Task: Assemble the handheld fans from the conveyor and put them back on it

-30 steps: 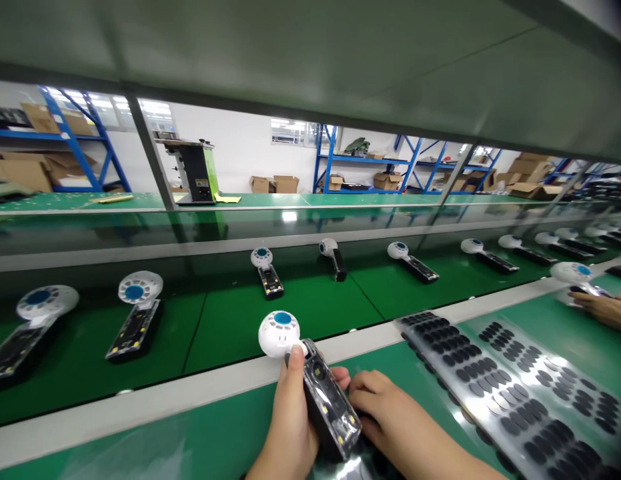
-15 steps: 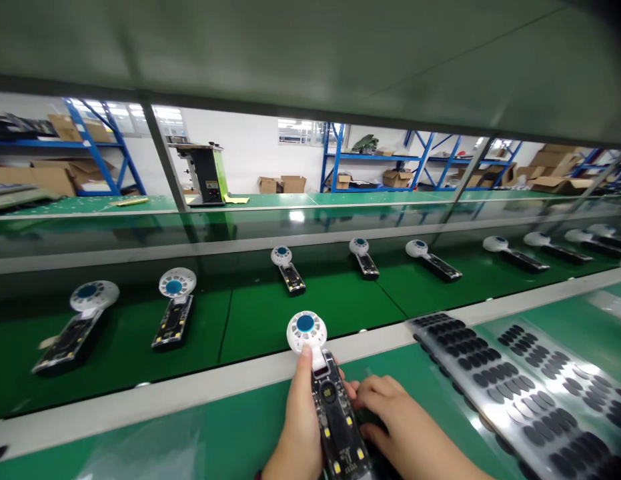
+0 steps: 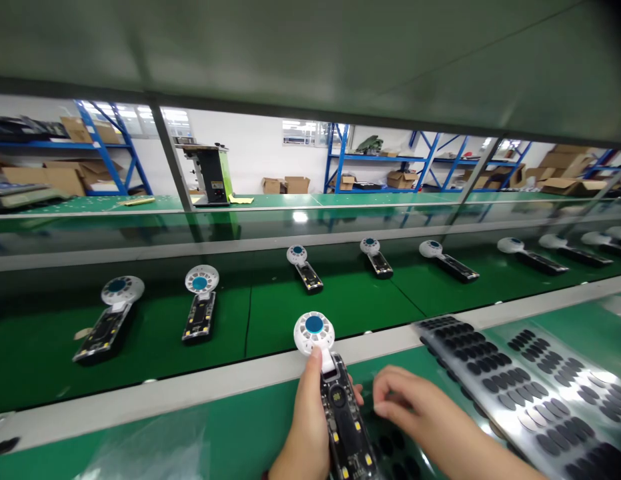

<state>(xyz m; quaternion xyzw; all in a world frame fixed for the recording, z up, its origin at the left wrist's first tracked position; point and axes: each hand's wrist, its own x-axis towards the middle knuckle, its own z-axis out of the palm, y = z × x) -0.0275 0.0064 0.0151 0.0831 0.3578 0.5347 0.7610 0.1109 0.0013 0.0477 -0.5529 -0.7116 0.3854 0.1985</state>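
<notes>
Surroundings: sticker sheets [image 3: 520, 393] lie right of your right hand [image 3: 415, 407], fingers curled, apart from device.
Device [image 3: 343, 413]: in your left hand's [image 3: 310, 420] grip, white round head, blue centre, dark body.

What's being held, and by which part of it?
A white-headed device, held by the left hand at its neck and upper body. For the right hand, I can't tell.

- A device [image 3: 347, 420], with a round white head [image 3: 323, 347] slotted in a ring about its blue disc [image 3: 314, 325].
- Its clear-cased dark body shows circuitry, a round part near the neck and small yellowish squares.
- It's held tilted, face up, body on the near side of the white rail [image 3: 240, 378], head overlapping that rail.
</notes>
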